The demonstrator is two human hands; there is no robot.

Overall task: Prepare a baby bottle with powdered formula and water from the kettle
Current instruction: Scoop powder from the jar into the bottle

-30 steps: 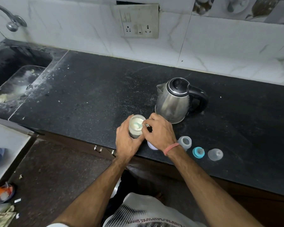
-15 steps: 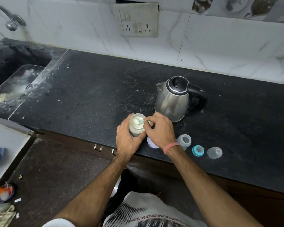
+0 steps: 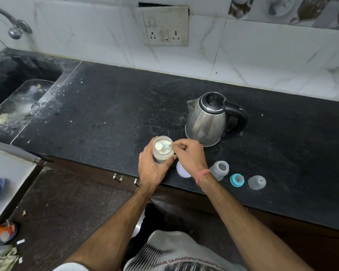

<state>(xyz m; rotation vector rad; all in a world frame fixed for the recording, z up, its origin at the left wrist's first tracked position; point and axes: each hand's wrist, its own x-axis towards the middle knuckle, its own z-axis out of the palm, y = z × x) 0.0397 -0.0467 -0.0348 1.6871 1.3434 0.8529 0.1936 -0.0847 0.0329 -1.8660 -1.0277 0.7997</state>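
Note:
My left hand (image 3: 152,169) grips a clear jar of white formula powder (image 3: 162,152) standing near the counter's front edge. My right hand (image 3: 190,157) pinches the handle of a small scoop (image 3: 161,146), whose bowl sits over the jar's open mouth. The jar's pale lid (image 3: 181,170) lies flat just under my right wrist. To the right stand the open baby bottle (image 3: 220,169), its teal ring with nipple (image 3: 236,180) and a clear cap (image 3: 257,182). A steel kettle (image 3: 205,122) with a black handle stands behind my hands.
The black counter (image 3: 110,114) stretches left to a dirty sink (image 3: 18,98) with a tap (image 3: 14,28) above it. A wall socket plate (image 3: 165,26) sits on the tiled wall. The floor at lower left holds litter (image 3: 2,231).
The scoop has come further out over the jar's mouth, its bowl now plainly visible with powder. My left hand keeps its hold on the jar.

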